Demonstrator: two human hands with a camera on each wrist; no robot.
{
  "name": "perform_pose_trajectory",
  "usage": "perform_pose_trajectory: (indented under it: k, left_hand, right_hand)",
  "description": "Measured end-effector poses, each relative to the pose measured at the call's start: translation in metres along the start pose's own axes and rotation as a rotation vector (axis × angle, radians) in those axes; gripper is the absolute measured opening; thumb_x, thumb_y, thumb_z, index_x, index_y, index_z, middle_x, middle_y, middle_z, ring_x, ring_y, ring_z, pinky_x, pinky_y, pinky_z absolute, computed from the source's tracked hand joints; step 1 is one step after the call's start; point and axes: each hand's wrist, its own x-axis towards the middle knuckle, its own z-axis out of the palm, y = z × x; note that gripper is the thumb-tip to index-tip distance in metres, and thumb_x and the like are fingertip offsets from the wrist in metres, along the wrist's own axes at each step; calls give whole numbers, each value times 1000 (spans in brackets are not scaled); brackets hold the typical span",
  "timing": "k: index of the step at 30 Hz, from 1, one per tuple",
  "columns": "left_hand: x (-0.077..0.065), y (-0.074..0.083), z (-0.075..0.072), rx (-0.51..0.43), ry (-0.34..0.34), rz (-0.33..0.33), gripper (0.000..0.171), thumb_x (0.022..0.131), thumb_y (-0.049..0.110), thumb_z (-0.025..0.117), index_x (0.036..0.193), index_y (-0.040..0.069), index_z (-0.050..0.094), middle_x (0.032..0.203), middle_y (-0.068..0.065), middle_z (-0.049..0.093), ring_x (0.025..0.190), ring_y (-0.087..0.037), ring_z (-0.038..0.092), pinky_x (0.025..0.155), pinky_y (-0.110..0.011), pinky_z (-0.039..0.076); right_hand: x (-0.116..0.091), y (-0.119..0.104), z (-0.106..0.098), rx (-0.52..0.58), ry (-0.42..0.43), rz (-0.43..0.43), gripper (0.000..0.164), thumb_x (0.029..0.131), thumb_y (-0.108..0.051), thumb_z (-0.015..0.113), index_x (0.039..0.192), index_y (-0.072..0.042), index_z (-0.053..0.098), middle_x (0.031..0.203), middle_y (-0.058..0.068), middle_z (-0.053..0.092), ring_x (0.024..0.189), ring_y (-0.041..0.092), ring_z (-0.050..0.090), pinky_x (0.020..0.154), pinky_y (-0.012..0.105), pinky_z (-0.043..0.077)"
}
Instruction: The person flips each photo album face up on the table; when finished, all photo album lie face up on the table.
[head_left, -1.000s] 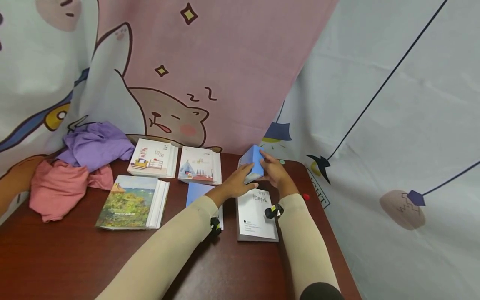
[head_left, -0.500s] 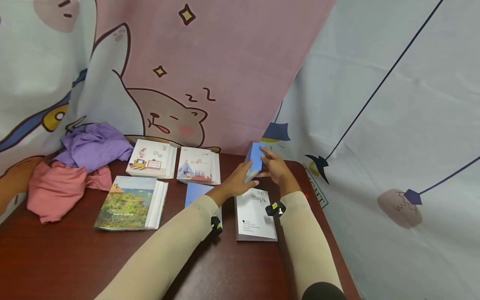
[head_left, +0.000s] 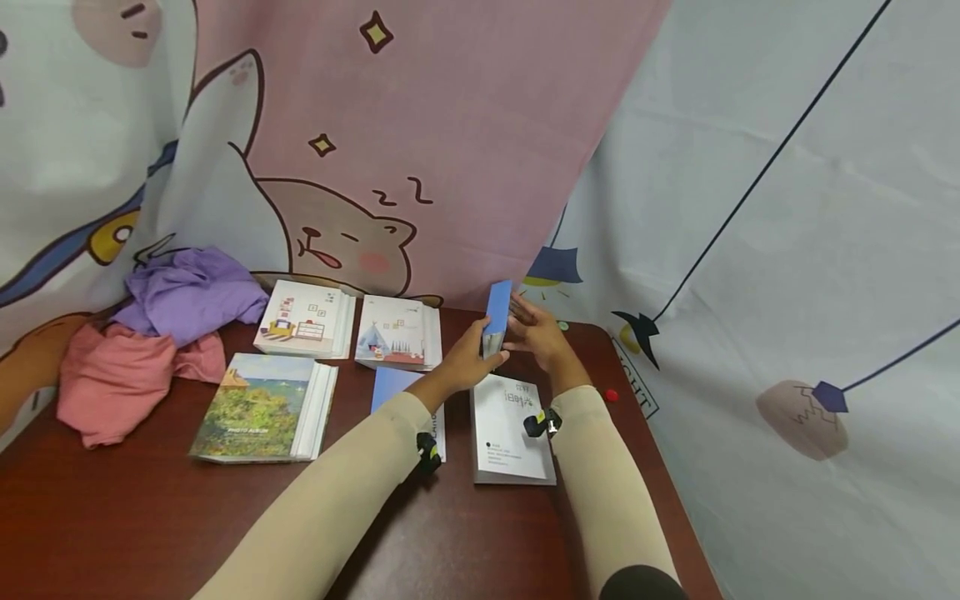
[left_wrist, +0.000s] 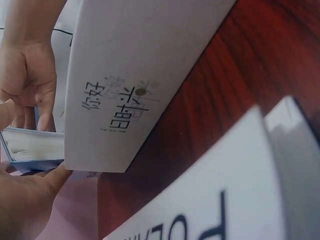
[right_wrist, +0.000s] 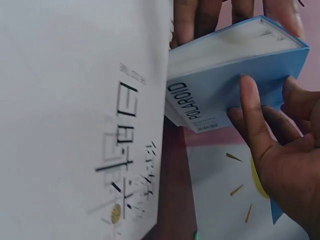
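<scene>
A small blue photo album [head_left: 498,308] stands on its edge between both hands at the back right of the table. My left hand [head_left: 462,358] grips it from the left, thumb on the near side. My right hand [head_left: 546,340] is on its right; in the right wrist view its loosely extended fingers [right_wrist: 251,95] touch the cover printed "POLAROID". White page edges of this blue album [right_wrist: 250,80] face that view. Just nearer lies a white album [head_left: 513,442] with dark lettering. Another blue-and-white album [head_left: 390,385] lies partly hidden under my left forearm.
Two white illustrated albums [head_left: 303,321] [head_left: 393,333] lie at the back, and a landscape-covered photo album [head_left: 258,408] lies at left. Purple cloth [head_left: 191,292] and pink cloth [head_left: 120,379] are heaped back left. A red round object [head_left: 612,395] is near the table's right edge.
The blue album has turned more edge-on to the head view and shifted slightly left. My right hand's fingers have come off its top edge to its right side; my left hand keeps its grip.
</scene>
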Motion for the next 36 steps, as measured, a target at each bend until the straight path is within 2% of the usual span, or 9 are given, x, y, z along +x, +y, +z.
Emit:
perform_pose_trajectory:
  k: [6, 10, 14, 17, 21, 23, 27, 32, 36]
  left_hand:
    - [0, -1, -4, -24, 21, -41, 83, 111, 40, 63, 172, 3, 22, 177, -25, 29, 163, -41, 36, 132, -59, 35]
    - [-2, -2, -8, -35, 26, -62, 84, 111, 42, 62, 175, 7, 18, 179, -23, 26, 165, -42, 33, 133, -59, 33]
    - [-3, -4, -10, -25, 38, -49, 84, 111, 45, 60, 175, 10, 18, 179, -23, 27, 164, -43, 34, 132, -60, 33]
    - [-4, -5, -10, 9, 51, -43, 85, 111, 47, 59, 176, 12, 17, 179, -24, 28, 164, -44, 34, 132, -61, 33]
    - [-4, -8, -11, 22, 61, -59, 85, 112, 49, 58, 177, 17, 15, 179, -23, 29, 164, -45, 33, 132, -63, 32]
    - [-3, -10, -11, 19, 65, -71, 83, 112, 50, 56, 177, 20, 15, 179, -22, 29, 164, -45, 34, 132, -64, 32]
    - [0, -12, -12, 39, 80, -109, 77, 114, 49, 53, 177, 23, 17, 178, -20, 33, 162, -46, 38, 130, -63, 36]
    - [1, -14, -14, 72, 81, -145, 70, 115, 39, 52, 176, 22, 21, 174, -22, 40, 159, -44, 44, 129, -59, 39]
    - [2, -19, -14, 121, 85, -158, 69, 114, 31, 55, 175, 15, 26, 172, -22, 43, 159, -42, 44, 130, -56, 38]
  right_hand:
    - [0, 4, 9, -50, -31, 16, 62, 114, -18, 59, 172, -28, 37, 179, 1, 37, 163, 34, 40, 112, 64, 55]
    - [1, 7, 14, -50, -33, 58, 59, 113, -23, 62, 169, -29, 44, 179, 3, 37, 160, 37, 45, 119, 67, 48]
    - [0, 9, 18, -77, -36, 100, 56, 112, -27, 65, 165, -34, 49, 181, 9, 31, 157, 43, 47, 122, 72, 41]
    - [0, 11, 21, -115, -60, 116, 57, 112, -30, 65, 166, -35, 47, 180, 16, 30, 154, 45, 49, 120, 73, 43]
    - [1, 15, 24, -149, -83, 117, 60, 111, -28, 66, 167, -32, 46, 172, 23, 42, 148, 45, 55, 115, 70, 50]
    - [2, 17, 22, -157, -83, 120, 60, 110, -23, 68, 166, -31, 48, 172, 23, 42, 150, 45, 54, 116, 69, 49]
    - [2, 21, 17, -180, -87, 136, 60, 106, -20, 74, 163, -27, 54, 179, 15, 33, 157, 43, 47, 120, 69, 45]
    - [4, 24, 15, -275, -71, 152, 63, 102, -27, 80, 161, -21, 57, 180, 16, 31, 157, 43, 46, 120, 64, 48]
    - [6, 27, 12, -395, -57, 145, 62, 102, -21, 79, 160, -16, 57, 177, 23, 35, 154, 44, 50, 119, 60, 51]
